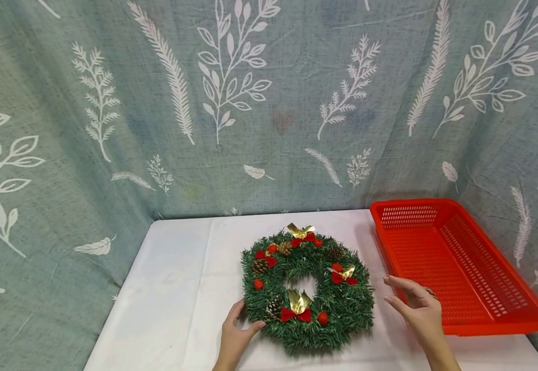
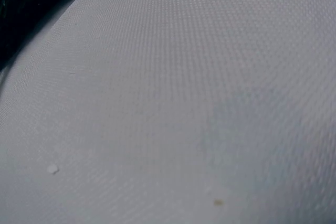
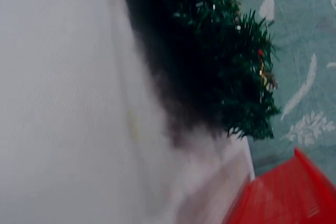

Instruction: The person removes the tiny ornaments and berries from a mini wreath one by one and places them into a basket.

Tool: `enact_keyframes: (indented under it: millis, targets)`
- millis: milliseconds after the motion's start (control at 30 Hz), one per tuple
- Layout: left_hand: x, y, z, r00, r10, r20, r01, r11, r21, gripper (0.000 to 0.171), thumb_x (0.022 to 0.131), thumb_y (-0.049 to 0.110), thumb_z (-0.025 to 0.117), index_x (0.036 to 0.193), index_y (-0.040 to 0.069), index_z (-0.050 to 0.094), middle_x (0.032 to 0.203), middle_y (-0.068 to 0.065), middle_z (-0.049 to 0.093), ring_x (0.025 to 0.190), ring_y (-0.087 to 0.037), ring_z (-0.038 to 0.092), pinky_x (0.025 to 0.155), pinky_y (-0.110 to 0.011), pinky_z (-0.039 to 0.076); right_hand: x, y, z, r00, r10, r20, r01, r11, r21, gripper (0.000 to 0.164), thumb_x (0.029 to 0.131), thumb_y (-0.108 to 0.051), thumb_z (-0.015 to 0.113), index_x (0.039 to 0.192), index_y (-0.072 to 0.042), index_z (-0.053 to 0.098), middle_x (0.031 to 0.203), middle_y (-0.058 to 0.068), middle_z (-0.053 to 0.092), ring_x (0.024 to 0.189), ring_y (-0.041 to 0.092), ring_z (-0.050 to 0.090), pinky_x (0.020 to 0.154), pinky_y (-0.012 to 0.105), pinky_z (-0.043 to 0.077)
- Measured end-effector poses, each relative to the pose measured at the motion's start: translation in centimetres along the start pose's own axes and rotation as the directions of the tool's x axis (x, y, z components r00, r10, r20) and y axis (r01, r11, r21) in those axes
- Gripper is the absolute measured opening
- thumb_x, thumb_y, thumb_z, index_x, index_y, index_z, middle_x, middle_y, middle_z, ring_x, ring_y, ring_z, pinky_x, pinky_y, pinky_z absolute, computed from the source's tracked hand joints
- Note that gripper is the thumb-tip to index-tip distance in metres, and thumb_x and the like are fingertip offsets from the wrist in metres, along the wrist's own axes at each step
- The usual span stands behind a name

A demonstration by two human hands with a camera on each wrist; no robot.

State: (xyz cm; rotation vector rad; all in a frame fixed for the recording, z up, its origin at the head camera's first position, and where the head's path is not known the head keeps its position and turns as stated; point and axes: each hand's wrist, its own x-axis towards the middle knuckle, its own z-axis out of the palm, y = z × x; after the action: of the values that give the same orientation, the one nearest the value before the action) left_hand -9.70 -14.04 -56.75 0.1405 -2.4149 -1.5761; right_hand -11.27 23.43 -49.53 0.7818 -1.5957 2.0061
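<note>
A green Christmas wreath (image 1: 352,314) lies on the white-covered table, decorated with red bows, gold ribbon, pine cones and red berries. My left hand (image 1: 236,335) holds its near left edge, thumb over the greenery and fingers along the outer side. To the right of the wreath, my right hand (image 1: 417,306) hovers apart from it, thumb and index finger spread in a loose curve. A small brownish-gold thing (image 1: 430,292) shows at the back of those fingers, mostly hidden. In the right wrist view the wreath's side (image 3: 231,72) appears beyond the tablecloth.
A red perforated plastic basket (image 1: 523,327) stands on the right of the table, just beyond my right hand. Grey-green curtains (image 1: 282,170) with white leaf prints hang behind and along both sides. White cloth (image 1: 167,288) covers the table left of the wreath.
</note>
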Motion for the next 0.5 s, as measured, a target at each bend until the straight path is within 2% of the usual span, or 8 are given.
enact_keyframes:
  millis: [100, 233, 400, 500]
  targets:
    - [0.0, 0.1, 0.0, 1.000, -0.010, -0.004, 0.010, 1.000, 0.001, 0.062, 0.066, 0.015, 0.086, 0.121, 0.001, 0.061, 0.118, -0.005, 0.063, 0.112, -0.014, 0.056, 0.095, -0.023, 0.047, 0.3, 0.0, 0.6, 1.000, 0.006, 0.020, -0.006, 1.000, 0.012, 0.043, 0.066, 0.037, 0.056, 0.108, 0.028, 0.051, 0.111, 0.021, 0.066, 0.110, 0.022, 0.061, 0.095, 0.023, 0.049]
    - [0.0, 0.4, -0.1, 1.000, -0.025, 0.009, 0.025, 1.000, 0.004, 0.063, 0.067, 0.016, 0.086, 0.122, 0.001, 0.060, 0.119, -0.005, 0.063, 0.113, -0.017, 0.056, 0.097, -0.028, 0.048, 0.6, -0.1, 1.5, 0.999, -0.002, 0.051, 0.000, 0.999, 0.040, 0.044, 0.066, 0.038, 0.056, 0.108, 0.028, 0.051, 0.111, 0.023, 0.065, 0.112, 0.023, 0.060, 0.101, 0.026, 0.044]
    - [0.0, 0.8, -0.1, 0.998, -0.054, 0.038, 0.053, 0.999, 0.008, 0.064, 0.069, 0.020, 0.084, 0.125, 0.002, 0.058, 0.121, -0.006, 0.061, 0.114, -0.022, 0.055, 0.097, -0.038, 0.048, 0.7, 0.1, 2.5, 0.992, -0.070, 0.109, 0.074, 0.997, -0.034, 0.045, 0.066, 0.031, 0.064, 0.108, 0.027, 0.052, 0.112, 0.021, 0.064, 0.112, 0.022, 0.059, 0.102, 0.025, 0.043]
    - [0.0, 0.0, 0.1, 0.997, -0.066, 0.040, 0.066, 0.998, -0.003, 0.065, 0.070, 0.021, 0.084, 0.126, 0.003, 0.057, 0.122, -0.006, 0.060, 0.115, -0.023, 0.055, 0.098, -0.041, 0.047, 0.7, 0.4, 3.1, 0.983, -0.109, 0.146, 0.118, 0.991, -0.056, 0.045, 0.066, 0.026, 0.069, 0.109, 0.025, 0.054, 0.113, 0.021, 0.064, 0.112, 0.022, 0.058, 0.102, 0.025, 0.043]
